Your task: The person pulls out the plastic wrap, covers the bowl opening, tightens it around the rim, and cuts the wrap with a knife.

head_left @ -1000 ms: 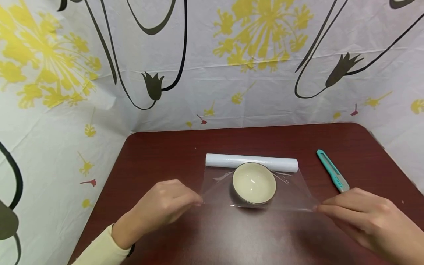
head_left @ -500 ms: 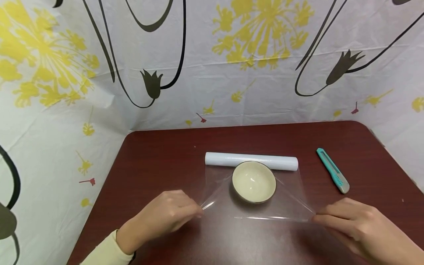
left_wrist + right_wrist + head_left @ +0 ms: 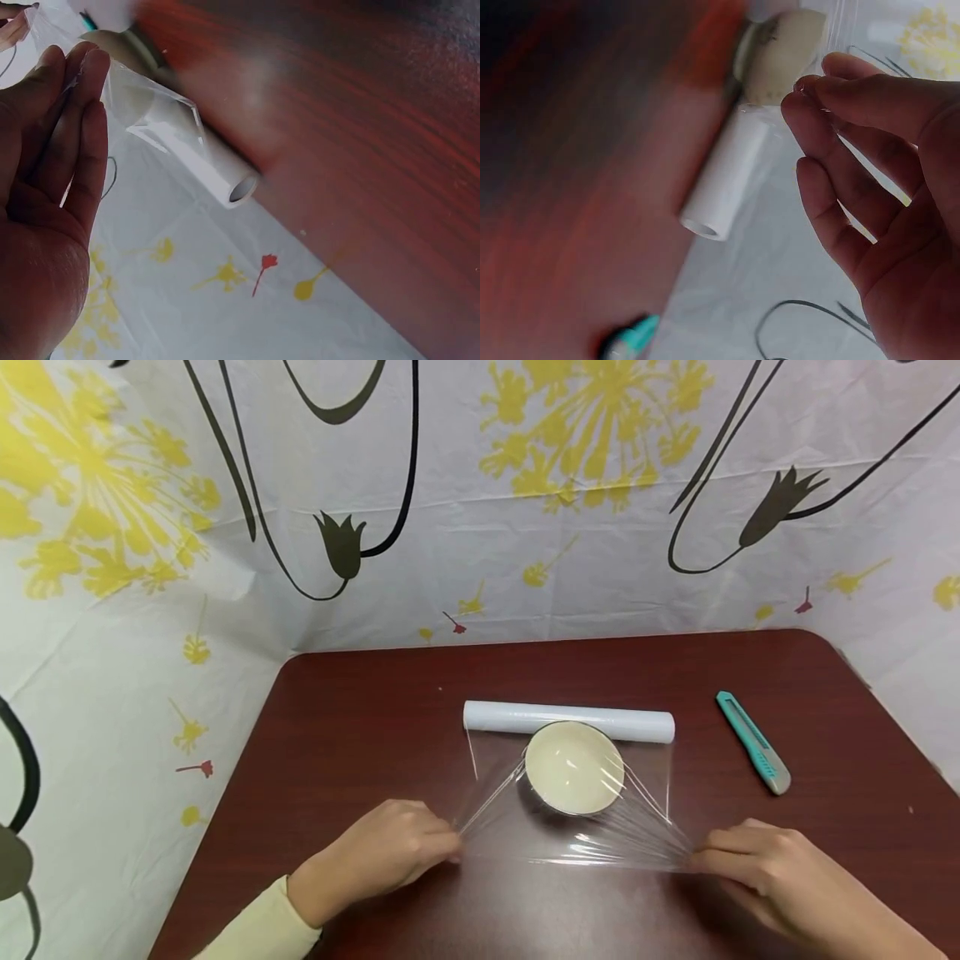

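A sheet of clear plastic wrap (image 3: 525,839) stretches from a white roll (image 3: 495,717) forward over a cream bowl (image 3: 573,768). My left hand (image 3: 390,843) pinches the sheet's near left corner between thumb and fingers, as the left wrist view also shows. At the near right corner my right hand (image 3: 772,868) pinches the film the same way; its fingertips (image 3: 802,94) meet on it in the right wrist view. Creases run from the bowl's rim toward both hands. The roll lies just behind the bowl, touching or nearly so.
A teal utility knife (image 3: 753,743) lies on the dark red-brown table (image 3: 360,718), right of the roll. Behind and to the left of the table hangs a white cloth (image 3: 450,560) with yellow flowers and dark stems.
Both hands have drawn the film's near edge down toward the person, and the right hand has come inward. The film now lies tighter and more creased over the bowl.
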Available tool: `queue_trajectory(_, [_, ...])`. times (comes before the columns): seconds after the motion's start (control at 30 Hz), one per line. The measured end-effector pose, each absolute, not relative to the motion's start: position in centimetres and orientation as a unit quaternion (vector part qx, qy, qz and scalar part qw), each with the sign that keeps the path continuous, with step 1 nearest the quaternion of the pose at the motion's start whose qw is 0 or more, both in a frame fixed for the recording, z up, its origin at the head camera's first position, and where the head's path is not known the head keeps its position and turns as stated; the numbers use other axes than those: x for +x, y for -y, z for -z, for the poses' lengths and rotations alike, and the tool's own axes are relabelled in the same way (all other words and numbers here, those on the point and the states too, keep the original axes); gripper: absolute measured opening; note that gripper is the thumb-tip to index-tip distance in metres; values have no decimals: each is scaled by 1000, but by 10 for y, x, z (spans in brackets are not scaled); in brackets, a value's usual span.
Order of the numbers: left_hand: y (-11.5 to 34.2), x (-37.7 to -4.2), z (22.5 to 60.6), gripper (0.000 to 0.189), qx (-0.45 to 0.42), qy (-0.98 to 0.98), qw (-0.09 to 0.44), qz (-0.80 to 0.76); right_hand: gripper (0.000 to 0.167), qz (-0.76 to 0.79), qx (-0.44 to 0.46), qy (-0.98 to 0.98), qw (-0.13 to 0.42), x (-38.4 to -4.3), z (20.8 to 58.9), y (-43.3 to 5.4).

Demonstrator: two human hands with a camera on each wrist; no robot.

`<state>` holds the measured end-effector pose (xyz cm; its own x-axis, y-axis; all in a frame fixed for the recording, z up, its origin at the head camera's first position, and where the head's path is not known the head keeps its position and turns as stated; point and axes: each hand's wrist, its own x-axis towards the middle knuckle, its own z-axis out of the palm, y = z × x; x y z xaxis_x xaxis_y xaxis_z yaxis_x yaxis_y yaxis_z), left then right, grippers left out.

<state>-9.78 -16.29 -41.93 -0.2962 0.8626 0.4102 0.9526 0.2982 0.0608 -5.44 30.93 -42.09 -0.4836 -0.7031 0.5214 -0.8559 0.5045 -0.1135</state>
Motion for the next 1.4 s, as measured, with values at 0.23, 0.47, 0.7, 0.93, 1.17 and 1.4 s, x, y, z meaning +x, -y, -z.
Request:
queue_trajectory(0.23, [159,-110,433,17,-578,794,132,134,44,-230,466,836,173,-69,444,-310])
queue_trajectory(0.47, [157,-125,442,14,-568,804,110,135,29,-253,465,838,131,-88,455,-312])
queue_trajectory(0.7, [154,-141,445,11,-555,815,80,145,51,-256,460,841,128,-104,460,-313])
queue_trajectory(0.93, [152,-156,446,14,-541,825,60,150,50,-250,460,843,127,-121,461,-310])
queue_trajectory(1.17, [147,-168,444,11,-529,833,53,150,47,-231,450,852,136,-135,457,-304])
queue_trajectory(1.4, [137,-176,447,11,-501,853,60,129,41,-203,424,870,147,-143,458,-294])
